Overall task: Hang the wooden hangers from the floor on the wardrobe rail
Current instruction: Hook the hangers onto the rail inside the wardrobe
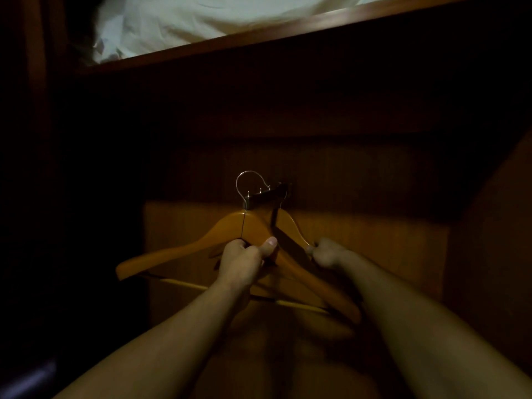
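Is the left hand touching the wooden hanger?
Touching. The head view shows the left hand wrapped around the wooden hanger near its middle, thumb pressed on the front.

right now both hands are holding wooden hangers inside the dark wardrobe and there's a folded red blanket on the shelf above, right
Not quite: the head view shows the bedding on the shelf above is white, not red, and it looks rumpled. The rest holds: the left hand and right hand both grip wooden hangers inside the dark wardrobe.
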Tool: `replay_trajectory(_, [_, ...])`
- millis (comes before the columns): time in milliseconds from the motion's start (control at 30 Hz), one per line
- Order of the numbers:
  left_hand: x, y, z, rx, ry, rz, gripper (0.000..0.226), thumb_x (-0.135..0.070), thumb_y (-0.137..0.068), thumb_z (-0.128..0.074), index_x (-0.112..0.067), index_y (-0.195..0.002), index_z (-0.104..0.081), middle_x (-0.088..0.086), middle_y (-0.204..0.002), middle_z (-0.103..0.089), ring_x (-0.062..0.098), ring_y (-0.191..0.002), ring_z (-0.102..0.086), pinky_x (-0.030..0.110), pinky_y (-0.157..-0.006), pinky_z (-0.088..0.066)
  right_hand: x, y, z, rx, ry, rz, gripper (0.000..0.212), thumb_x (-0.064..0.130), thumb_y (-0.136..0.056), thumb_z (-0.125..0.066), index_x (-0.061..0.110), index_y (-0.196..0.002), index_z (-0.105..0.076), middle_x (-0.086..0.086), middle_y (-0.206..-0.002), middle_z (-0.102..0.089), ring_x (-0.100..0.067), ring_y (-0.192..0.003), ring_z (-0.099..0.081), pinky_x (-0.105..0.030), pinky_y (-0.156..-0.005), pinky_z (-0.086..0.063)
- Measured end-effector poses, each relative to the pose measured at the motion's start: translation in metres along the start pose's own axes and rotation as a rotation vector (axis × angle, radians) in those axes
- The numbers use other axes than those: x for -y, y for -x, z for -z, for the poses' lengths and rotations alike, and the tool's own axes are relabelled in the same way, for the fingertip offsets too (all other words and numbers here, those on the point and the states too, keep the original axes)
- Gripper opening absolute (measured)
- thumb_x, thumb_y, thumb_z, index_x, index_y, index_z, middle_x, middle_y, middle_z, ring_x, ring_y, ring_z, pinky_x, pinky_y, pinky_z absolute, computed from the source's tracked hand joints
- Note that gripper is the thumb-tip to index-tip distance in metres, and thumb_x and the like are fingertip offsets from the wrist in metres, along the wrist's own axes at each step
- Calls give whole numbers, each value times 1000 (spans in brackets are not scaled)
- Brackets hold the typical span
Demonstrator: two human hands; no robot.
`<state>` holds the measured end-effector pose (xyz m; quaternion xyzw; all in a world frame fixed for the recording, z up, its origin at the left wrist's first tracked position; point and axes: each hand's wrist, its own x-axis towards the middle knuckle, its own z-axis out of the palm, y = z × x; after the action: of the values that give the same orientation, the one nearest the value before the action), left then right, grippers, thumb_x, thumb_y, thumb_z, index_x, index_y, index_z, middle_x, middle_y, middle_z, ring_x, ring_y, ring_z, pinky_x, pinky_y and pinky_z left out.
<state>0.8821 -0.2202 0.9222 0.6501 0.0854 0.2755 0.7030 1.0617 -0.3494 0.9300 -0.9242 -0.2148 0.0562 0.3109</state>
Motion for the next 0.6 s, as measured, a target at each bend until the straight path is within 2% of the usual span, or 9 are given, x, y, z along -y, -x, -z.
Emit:
replay_trajectory(133, [0,0,0,3,19,9,22,-18,-88,-71,1,-96,-63,18,-102,-73,35,-99,-69,53,-90,-55,-3,3,2,-28,10,-11,40,33,-105,-44,6,-133,-54,-9,-107,-58,-19,-85,-55,-32,-75,-44])
replay_trajectory(267, [2,0,0,4,33,23,22,-18,-87,-71,0,-97,-62,17,-101,-73,34,-97,-70,53,-90,-55,-4,11,4,-12,28,-2,39,31,-105,-43,9,-135,-54,-9,-110,-61,-16,-79,-55,-32,-75,-45])
replay_trajectory(400, [3,0,3,-7,48,18,16,-18,-87,-71,-5,-89,-62,15,-96,-75,32,-93,-72,49,-84,-59,-6,26,6,-12,-16,-21,44,36,-105,-43,10,-140,-47,-12,-128,-60,-23,-106,-61,-40,-95,-48])
replay_trajectory(500, [2,1,8,-11,54,10,17,-18,-88,-71,-3,-88,-62,16,-95,-74,30,-91,-72,47,-83,-60,-1,38,9,-34,1,-6,50,40,-105,-40,10,-145,-41,-13,-141,-53,-29,-125,-54,-44,-106,-43])
replay_trajectory(600, [2,4,14,-24,102,24,17,-17,-87,-72,-4,-88,-61,15,-94,-74,30,-90,-73,46,-82,-60,8,52,9,-63,-4,49,52,43,-105,-38,13,-148,-40,-12,-147,-49,-31,-132,-49,-45,-109,-41])
